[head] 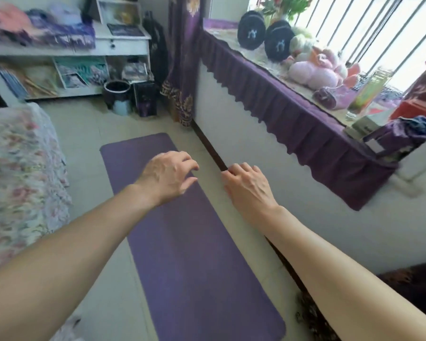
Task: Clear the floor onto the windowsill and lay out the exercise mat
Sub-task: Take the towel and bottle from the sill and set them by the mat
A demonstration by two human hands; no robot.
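Note:
A purple exercise mat [194, 254] lies flat and unrolled on the tiled floor, running from near my feet toward the curtain. My left hand [166, 175] hovers above the mat's far half, fingers spread and holding nothing. My right hand [247, 185] hangs over the strip of floor between the mat and the wall, fingers loosely curled, nothing in it. The windowsill [263, 61], draped in purple cloth, carries two black dumbbells [263, 33], plush toys [315, 70], a rolled towel [330, 98] and a glass bottle [367, 92].
A bed with a floral cover [17, 173] borders the mat on the left. At the back stand a white shelf unit [67, 55], a dark bin [117, 96] and a dark box [145, 98]. A purple curtain [182, 60] hangs at the sill's far end.

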